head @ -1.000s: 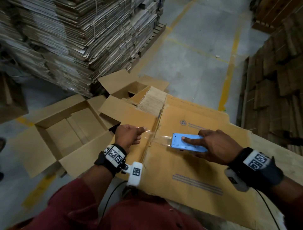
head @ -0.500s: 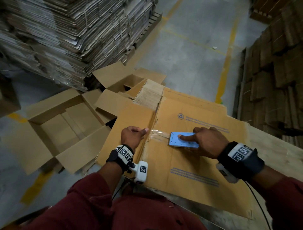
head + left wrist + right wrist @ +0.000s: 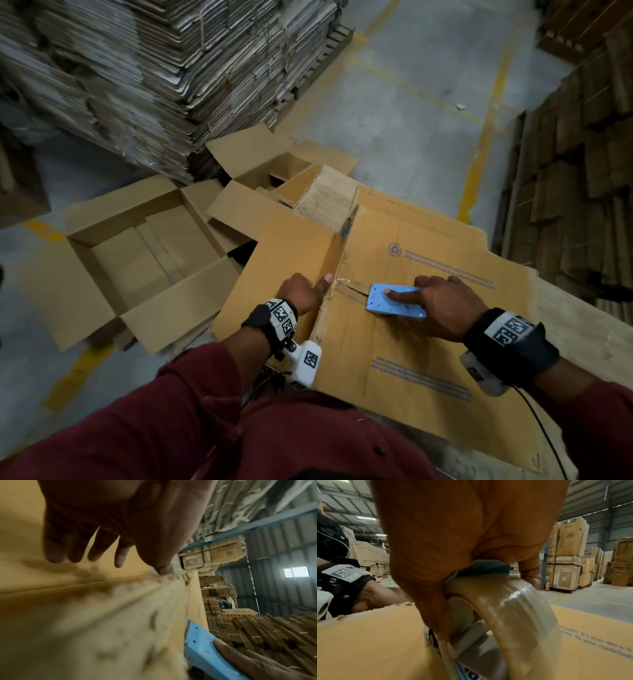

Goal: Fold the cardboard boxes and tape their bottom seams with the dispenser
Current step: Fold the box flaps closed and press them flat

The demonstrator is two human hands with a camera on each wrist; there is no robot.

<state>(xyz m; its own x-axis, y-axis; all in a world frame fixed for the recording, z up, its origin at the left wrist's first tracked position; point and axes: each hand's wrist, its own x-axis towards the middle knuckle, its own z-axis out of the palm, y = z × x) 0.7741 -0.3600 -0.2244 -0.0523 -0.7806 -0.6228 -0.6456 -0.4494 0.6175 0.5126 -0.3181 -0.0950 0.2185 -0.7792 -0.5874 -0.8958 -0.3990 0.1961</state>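
Presently the right hand [image 3: 442,308] grips the blue tape dispenser [image 3: 394,303] on the tan printed box [image 3: 428,342], beside the left hand's [image 3: 301,293] thumb pressing its frayed edge.

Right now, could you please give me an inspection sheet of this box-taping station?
Surface: wooden table under the box.
Job's things: cardboard box, bottom seam up; blue tape dispenser on the seam.
Clutter: open boxes on the floor.
Hands: left hand presses the box corner with its thumb; right hand grips the dispenser.
Cables: black cable from the right wrist.
Surroundings: flat cardboard stacks; yellow floor lines.
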